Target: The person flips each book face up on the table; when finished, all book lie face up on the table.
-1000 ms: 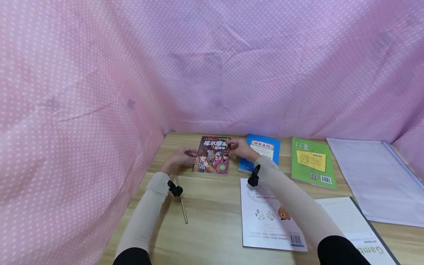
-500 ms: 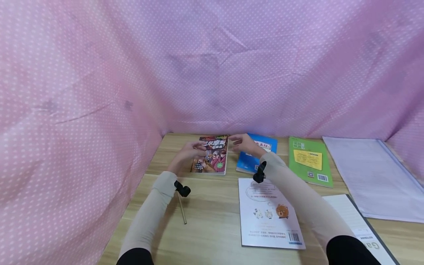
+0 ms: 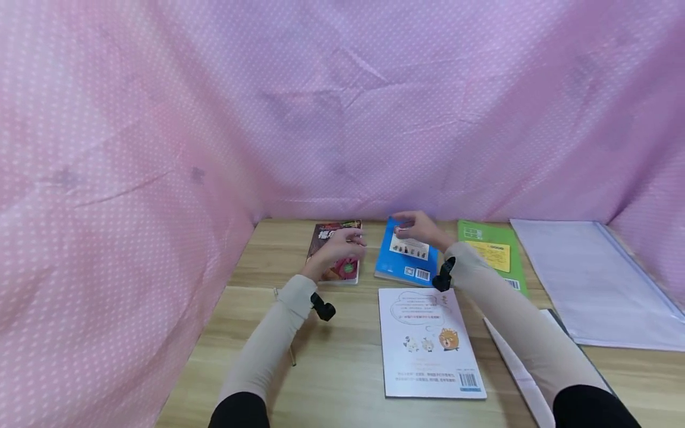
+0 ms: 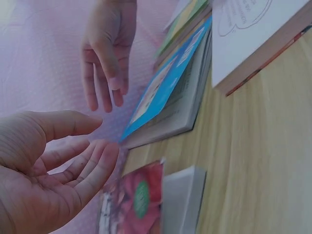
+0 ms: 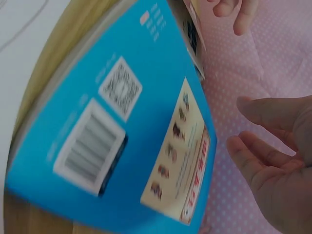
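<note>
My left hand (image 3: 340, 248) hovers over a dark red comic-style book (image 3: 349, 274), its fingers loosely bent and holding nothing. The left wrist view shows that book's cover (image 4: 141, 195) beyond the fingertips. Above the upper part of a blue book (image 3: 393, 266) is my right hand (image 3: 420, 229), fingers relaxed, thumb and fingertips apart. In the right wrist view the blue cover (image 5: 122, 146), with its barcode and QR code, lies beside the hand. The blue cover stands slightly lifted off its pages in the left wrist view.
In front lies a white book (image 3: 428, 368) with cartoon animals. A green book (image 3: 511, 249), a notebook (image 3: 516, 368) partly under the right forearm, and a pale mesh pouch (image 3: 605, 279) are on the right. A thin gold rod (image 3: 292, 355) shows beside the left forearm. Pink dotted cloth (image 3: 332, 119) hangs behind.
Both hands have left the edges of the red book and moved right. The left hand now passes over that book; the right is above the blue book. The view has shifted slightly.
</note>
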The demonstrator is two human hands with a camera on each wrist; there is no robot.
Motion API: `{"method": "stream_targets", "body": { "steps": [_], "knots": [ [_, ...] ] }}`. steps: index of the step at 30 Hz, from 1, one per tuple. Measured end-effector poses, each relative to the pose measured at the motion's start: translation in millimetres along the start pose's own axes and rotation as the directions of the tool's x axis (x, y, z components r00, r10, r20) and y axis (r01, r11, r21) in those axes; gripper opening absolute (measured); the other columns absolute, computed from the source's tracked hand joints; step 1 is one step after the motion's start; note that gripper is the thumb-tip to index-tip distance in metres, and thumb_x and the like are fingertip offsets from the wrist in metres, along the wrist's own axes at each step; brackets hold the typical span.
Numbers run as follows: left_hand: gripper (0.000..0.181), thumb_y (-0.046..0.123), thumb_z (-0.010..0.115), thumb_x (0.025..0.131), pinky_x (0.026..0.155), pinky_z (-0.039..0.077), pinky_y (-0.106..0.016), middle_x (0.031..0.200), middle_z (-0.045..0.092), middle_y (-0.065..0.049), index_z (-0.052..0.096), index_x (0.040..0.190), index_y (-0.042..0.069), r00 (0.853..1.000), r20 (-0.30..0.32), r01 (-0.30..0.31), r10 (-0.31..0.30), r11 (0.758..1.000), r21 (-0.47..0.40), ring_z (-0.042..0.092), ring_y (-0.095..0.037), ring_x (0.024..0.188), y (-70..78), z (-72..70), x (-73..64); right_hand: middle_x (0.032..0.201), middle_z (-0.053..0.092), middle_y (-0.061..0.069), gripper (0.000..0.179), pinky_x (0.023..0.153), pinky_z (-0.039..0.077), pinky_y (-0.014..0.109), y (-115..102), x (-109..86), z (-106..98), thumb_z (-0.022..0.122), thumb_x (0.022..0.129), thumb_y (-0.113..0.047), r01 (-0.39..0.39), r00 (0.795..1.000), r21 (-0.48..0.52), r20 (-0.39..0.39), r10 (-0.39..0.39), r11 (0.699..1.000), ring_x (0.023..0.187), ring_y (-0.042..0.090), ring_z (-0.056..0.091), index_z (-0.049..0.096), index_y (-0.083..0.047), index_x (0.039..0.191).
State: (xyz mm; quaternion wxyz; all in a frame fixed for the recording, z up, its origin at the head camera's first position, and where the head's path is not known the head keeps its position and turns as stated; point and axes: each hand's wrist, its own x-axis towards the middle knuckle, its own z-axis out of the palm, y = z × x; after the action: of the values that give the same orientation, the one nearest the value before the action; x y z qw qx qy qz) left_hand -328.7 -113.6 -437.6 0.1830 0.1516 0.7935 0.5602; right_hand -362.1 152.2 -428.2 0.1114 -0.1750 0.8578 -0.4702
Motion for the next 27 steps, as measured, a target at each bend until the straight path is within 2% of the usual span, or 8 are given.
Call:
{"method": "stream_targets", "body": {
  "steps": [4, 8, 12, 22, 27],
  "knots": [
    [0.060, 0.002, 0.065, 0.093, 0.095, 0.060, -0.040, 0.130, 0.060, -0.026, 0.045, 0.149, -0.003, 1.000, 0.010, 0.014, -0.014, 1.000, -0.011, 0.068, -0.027, 0.103, 0.0, 13.5, 8.5, 0.158, 0.042, 0.024, 0.059, 0.113, 0.045, 0.056, 6.0, -9.8, -14.1, 0.065, 0.097, -0.003, -0.046, 0.999, -0.027, -0.015, 0.046, 0.999, 0.141, 0.046, 0.045, 0.043, 0.000, 0.152],
    [0.060, 0.001, 0.067, 0.092, 0.092, 0.061, -0.039, 0.124, 0.062, -0.020, 0.047, 0.148, -0.002, 0.999, 0.000, 0.046, -0.046, 0.999, -0.022, 0.069, -0.027, 0.100, -3.2, 24.1, 17.6, 0.158, 0.041, 0.025, 0.059, 0.114, 0.043, 0.058, 15.5, -17.3, -25.1, 0.064, 0.097, -0.002, -0.041, 0.999, -0.040, -0.033, 0.040, 0.998, 0.141, 0.047, 0.044, 0.042, 0.002, 0.152],
    [0.059, 0.001, 0.070, 0.091, 0.087, 0.062, -0.034, 0.125, 0.062, -0.019, 0.051, 0.147, 0.001, 0.997, -0.005, 0.076, -0.076, 0.997, 0.015, 0.069, -0.023, 0.097, -9.2, 32.3, 23.6, 0.156, 0.041, 0.029, 0.059, 0.113, 0.044, 0.058, 25.9, -25.6, -33.0, 0.064, 0.097, -0.002, -0.042, 0.998, -0.057, -0.038, 0.039, 0.998, 0.139, 0.049, 0.045, 0.042, 0.005, 0.151],
    [0.062, -0.001, 0.076, 0.085, 0.081, 0.060, -0.029, 0.123, 0.065, -0.018, 0.056, 0.143, 0.004, 0.992, -0.035, 0.121, -0.119, 0.990, 0.067, 0.068, -0.023, 0.097, -16.0, 41.1, 30.5, 0.154, 0.041, 0.032, 0.058, 0.108, 0.049, 0.058, 46.7, -43.2, -42.6, 0.065, 0.096, -0.001, -0.084, 0.995, -0.059, -0.054, 0.081, 0.995, 0.136, 0.051, 0.046, 0.044, 0.007, 0.149],
    [0.064, -0.003, 0.078, 0.082, 0.078, 0.060, -0.027, 0.121, 0.065, -0.019, 0.056, 0.143, 0.003, 0.991, -0.031, 0.132, -0.130, 0.989, 0.065, 0.068, -0.024, 0.096, -19.1, 42.8, 36.4, 0.154, 0.041, 0.032, 0.060, 0.111, 0.046, 0.060, 54.5, -47.9, -45.1, 0.067, 0.095, -0.002, -0.096, 0.994, -0.037, -0.054, 0.094, 0.995, 0.137, 0.052, 0.046, 0.043, 0.007, 0.149]
  ]
}}
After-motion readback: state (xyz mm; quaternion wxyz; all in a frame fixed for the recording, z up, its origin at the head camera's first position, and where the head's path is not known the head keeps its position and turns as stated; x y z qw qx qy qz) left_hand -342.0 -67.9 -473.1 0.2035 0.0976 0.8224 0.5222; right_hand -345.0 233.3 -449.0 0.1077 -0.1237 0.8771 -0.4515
